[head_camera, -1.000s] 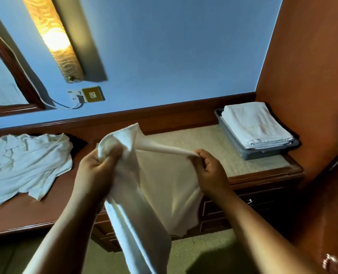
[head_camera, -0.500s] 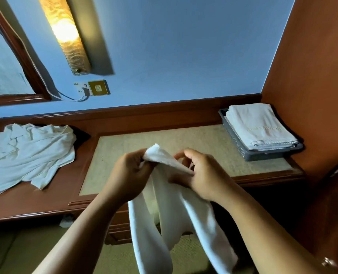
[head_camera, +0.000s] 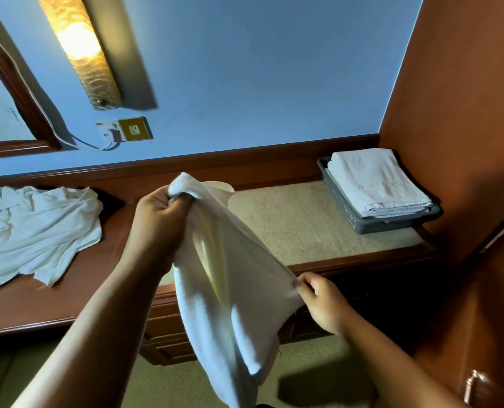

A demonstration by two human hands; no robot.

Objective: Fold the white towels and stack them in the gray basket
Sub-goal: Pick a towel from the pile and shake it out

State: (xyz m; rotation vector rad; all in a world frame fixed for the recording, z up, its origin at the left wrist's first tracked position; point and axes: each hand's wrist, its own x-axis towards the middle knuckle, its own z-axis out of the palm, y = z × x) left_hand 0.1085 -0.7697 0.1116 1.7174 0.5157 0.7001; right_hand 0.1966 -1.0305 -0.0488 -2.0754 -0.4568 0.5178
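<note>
Right hand (head_camera: 321, 304) lower, apart (towel (head_camera: 230, 278) taut)

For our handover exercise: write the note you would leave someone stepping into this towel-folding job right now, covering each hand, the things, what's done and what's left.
Left hand grips a bunched corner of the white towel, held up; right hand pinches its edge lower down. It hangs unfolded between them.
Gray basket at the desk's right end holds folded towels: done.
Left: fold this towel, stack it, then the crumpled pile at the desk's left.
</note>
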